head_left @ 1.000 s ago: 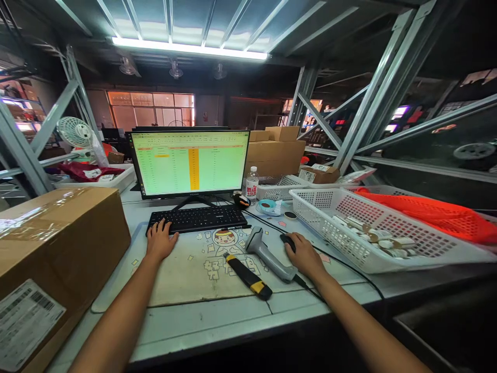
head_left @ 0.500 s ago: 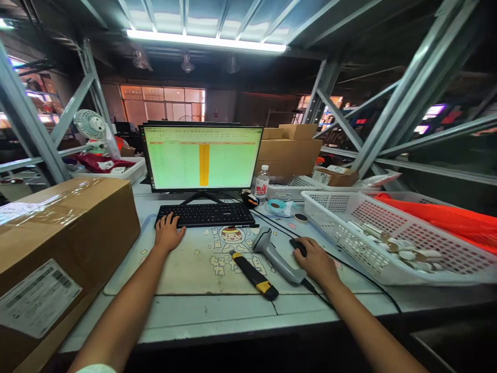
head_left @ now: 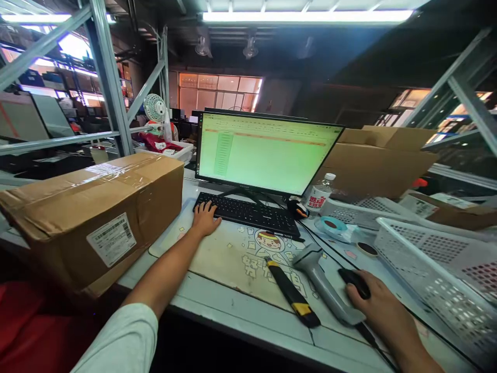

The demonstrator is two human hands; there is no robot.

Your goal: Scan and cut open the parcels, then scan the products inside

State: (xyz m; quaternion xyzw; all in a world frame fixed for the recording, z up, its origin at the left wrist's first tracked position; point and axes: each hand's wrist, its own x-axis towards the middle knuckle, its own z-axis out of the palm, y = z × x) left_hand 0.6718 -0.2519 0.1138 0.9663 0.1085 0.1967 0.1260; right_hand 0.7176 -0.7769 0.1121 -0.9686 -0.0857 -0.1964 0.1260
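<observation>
My left hand [head_left: 205, 218] lies with its fingers spread over the left end of the black keyboard [head_left: 252, 213]. My right hand [head_left: 382, 300] is curled around a black computer mouse [head_left: 355, 283] on the desk mat [head_left: 221, 261]. Just left of that hand lies a grey barcode scanner [head_left: 326, 287], its cable running toward the front edge. Beside the scanner is a black and yellow utility knife [head_left: 292, 292]. Behind the keyboard, the monitor [head_left: 264, 153] shows a spreadsheet with a green column marked at the left.
A taped cardboard box [head_left: 155, 207] with a label stands at the left. Right of the monitor are a plastic bottle [head_left: 320, 195], a roll of blue-green tape [head_left: 332, 228] and an open carton [head_left: 382, 160]. A white basket [head_left: 427, 264] borders the right side. Metal rack posts [head_left: 111, 77] rise behind.
The view has swung left, so everything sits further right in it. On the screen, the orange column highlight is gone and a green column at the left is marked. Both hands keep their places.
</observation>
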